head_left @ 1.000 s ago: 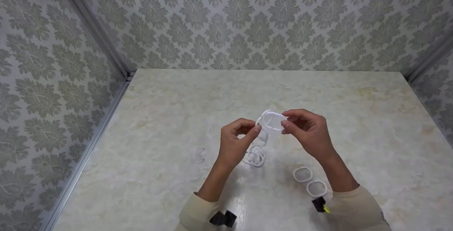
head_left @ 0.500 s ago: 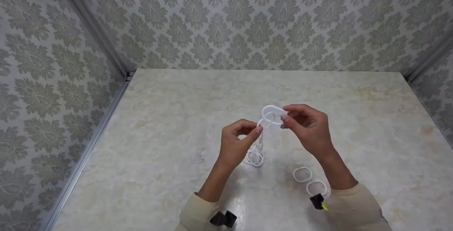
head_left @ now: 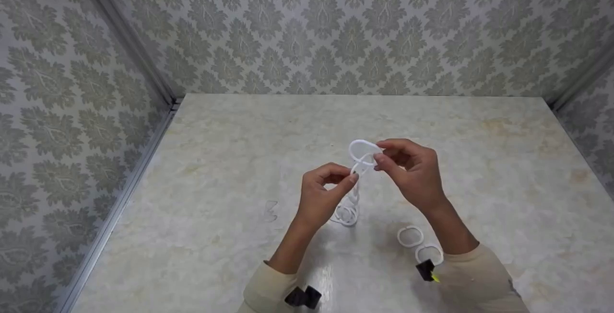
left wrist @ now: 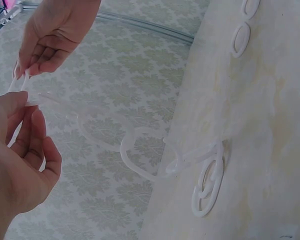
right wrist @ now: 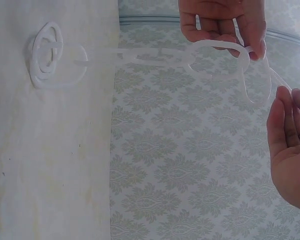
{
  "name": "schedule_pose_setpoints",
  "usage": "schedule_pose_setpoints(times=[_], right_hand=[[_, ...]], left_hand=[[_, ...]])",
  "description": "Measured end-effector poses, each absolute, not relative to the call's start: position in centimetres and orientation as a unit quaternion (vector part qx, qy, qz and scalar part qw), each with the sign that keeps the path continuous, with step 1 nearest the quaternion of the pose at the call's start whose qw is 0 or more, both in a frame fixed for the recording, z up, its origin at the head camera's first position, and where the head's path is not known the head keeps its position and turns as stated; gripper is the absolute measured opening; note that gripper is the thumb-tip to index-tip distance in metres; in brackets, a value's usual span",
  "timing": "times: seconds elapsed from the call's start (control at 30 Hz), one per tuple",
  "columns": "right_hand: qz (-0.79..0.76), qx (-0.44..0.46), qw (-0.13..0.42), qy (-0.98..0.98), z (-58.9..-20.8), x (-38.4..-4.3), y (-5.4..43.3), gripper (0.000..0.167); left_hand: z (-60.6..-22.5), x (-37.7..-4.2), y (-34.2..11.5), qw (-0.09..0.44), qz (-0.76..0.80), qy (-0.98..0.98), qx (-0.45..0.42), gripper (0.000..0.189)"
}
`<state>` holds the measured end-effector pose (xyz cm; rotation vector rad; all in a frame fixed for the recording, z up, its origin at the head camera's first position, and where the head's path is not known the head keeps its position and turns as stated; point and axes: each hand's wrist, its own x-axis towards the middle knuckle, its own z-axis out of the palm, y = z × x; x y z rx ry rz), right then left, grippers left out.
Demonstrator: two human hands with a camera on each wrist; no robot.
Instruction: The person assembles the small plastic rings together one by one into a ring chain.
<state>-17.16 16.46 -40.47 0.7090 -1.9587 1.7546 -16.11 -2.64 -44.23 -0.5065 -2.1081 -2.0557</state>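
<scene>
Near the middle of the head view, my left hand [head_left: 324, 195] pinches a white oval link at the top of a white plastic chain [left wrist: 140, 173] between thumb and index finger. The chain hangs from this hand, and its lower links lie in a small heap [head_left: 346, 223] on the table. Higher up and to the right, my right hand [head_left: 411, 171] pinches the right side of another white link [head_left: 360, 141]. That link crosses the left hand's link in the head view. Fingertips hide part of both links.
Two loose white links, one [head_left: 410, 227] slightly farther back than the other [head_left: 429, 245], lie on the table [head_left: 216, 255] near the right forearm. Left of the heap is a thin transparent piece [head_left: 272, 202]. Patterned walls [head_left: 326, 30] stand behind and at the sides.
The right hand has moved slightly up and then left with its link, which now overlaps the left hand's link lower down. The left hand has barely shifted.
</scene>
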Motion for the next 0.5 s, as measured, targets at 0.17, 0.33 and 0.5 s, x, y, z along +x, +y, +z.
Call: schedule_pose_setpoints(times=[0.17,0.33,0.5], right_hand=[[0.616,0.256,0.214,-0.714,-40.49,-17.25,16.27,0.020],[0.596,0.255,0.216,-0.730,-40.56,-17.26,16.12,0.021],[0.587,0.256,0.211,-0.738,-40.69,-17.22,15.99,0.021]], left_hand=[[-44.27,-16.11,-2.68,0.080,-0.684,-0.704,-0.173,0.013],[-44.19,-16.05,-2.74,0.083,-0.687,-0.700,-0.176,0.012],[-44.16,-16.05,-2.79,0.088,-0.684,-0.701,-0.181,0.012]])
